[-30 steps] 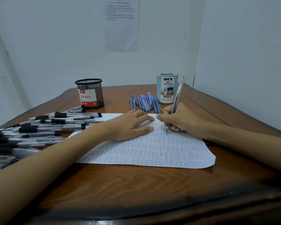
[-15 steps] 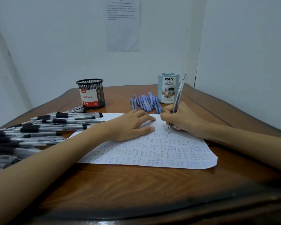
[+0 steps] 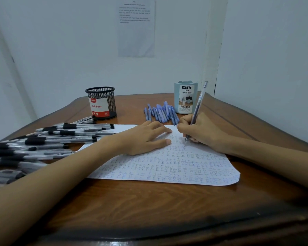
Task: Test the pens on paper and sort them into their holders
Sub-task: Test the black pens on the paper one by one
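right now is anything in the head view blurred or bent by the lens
Head view: the wide lens bows the near edge of the table; the black-grip pens at far left smear soft; print on the wall notice is unreadable; light is flat and dim.

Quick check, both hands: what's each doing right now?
Left hand: open, resting flat on the paper.
Right hand: gripping a pen, tip on the paper.

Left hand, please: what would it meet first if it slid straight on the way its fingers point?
Most likely the right hand, which grips the pen just beyond the left hand; only a narrow strip of paper separates them.
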### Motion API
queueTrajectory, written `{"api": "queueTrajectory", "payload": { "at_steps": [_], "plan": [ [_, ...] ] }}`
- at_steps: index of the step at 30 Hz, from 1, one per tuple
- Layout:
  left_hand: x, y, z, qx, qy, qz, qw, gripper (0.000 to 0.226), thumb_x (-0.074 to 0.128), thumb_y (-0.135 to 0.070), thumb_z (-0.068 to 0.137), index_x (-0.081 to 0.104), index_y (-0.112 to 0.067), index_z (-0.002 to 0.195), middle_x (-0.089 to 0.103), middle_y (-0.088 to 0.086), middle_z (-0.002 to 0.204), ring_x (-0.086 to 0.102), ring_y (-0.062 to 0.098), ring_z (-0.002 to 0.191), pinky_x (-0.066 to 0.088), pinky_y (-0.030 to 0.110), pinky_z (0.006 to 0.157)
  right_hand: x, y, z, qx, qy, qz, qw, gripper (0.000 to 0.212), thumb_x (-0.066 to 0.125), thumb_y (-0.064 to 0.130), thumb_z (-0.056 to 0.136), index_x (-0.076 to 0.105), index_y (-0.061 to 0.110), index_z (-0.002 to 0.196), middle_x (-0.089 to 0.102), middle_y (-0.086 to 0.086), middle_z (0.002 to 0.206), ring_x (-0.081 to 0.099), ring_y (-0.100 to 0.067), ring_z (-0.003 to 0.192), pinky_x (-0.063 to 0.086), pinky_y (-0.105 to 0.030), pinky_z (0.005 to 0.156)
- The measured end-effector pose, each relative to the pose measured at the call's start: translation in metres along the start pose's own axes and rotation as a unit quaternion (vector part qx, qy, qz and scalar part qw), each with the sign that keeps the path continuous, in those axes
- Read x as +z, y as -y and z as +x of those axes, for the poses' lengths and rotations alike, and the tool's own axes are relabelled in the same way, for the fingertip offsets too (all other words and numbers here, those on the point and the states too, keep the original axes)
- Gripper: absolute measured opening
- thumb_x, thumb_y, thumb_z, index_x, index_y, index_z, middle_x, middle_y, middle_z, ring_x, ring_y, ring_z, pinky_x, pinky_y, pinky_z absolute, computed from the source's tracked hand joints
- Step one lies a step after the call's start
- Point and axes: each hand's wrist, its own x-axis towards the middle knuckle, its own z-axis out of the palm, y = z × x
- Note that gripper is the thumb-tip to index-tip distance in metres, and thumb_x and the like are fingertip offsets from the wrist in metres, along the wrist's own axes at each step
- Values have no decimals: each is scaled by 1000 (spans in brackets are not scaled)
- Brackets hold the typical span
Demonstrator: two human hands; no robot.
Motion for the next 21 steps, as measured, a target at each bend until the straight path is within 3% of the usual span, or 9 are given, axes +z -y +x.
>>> {"api": "queueTrajectory", "payload": {
  "at_steps": [5, 8, 12, 16, 21],
  "plan": [
    [0, 0, 0, 4, -3, -1, 1000, 54, 28, -52, 94, 30, -29, 142, 33, -3, 141, 30, 12, 126, 25, 28, 106, 0, 0, 1, 13, -12, -12, 1000, 39, 53, 1, 89, 41, 8, 53, 38, 0, 43, 39, -2, 34, 33, -10, 41],
    [-1, 1, 1, 2, 1, -3, 1000, 56, 27, -54, 92, 31, -30, 142, 33, -3, 141, 30, 12, 126, 26, 30, 107, -8, 3, 3, 36, -47, 25, 998, 35, 56, 16, 93, 53, 7, 59, 46, 6, 41, 37, -3, 32, 31, -12, 36],
    [-7, -2, 5, -10, 6, 7, 1000, 47, 32, -50, 95, 36, -29, 137, 38, -3, 136, 36, 12, 120, 30, 28, 101, -39, 8, 12, 48, -125, 23, 991, 47, 50, 38, 94, 57, 11, 56, 48, 4, 38, 39, -8, 34, 32, -16, 36],
    [-14, -12, 26, -12, -9, 88, 996, 43, 37, -47, 96, 42, -25, 132, 43, -2, 134, 43, 14, 117, 32, 34, 104, -65, 2, 18, 119, -163, -6, 979, 52, 36, 30, 99, 59, 10, 57, 53, 5, 37, 44, -11, 42, 34, -18, 42],
    [-12, -29, 73, 39, -31, -12, 999, 39, 47, -27, 97, 44, -12, 133, 46, 5, 130, 46, 19, 113, 39, 31, 96, -82, -6, 20, 153, -100, -98, 978, 37, 37, 23, 96, 63, 15, 71, 59, -2, 58, 49, -14, 52, 39, -22, 48]
  ]
}}
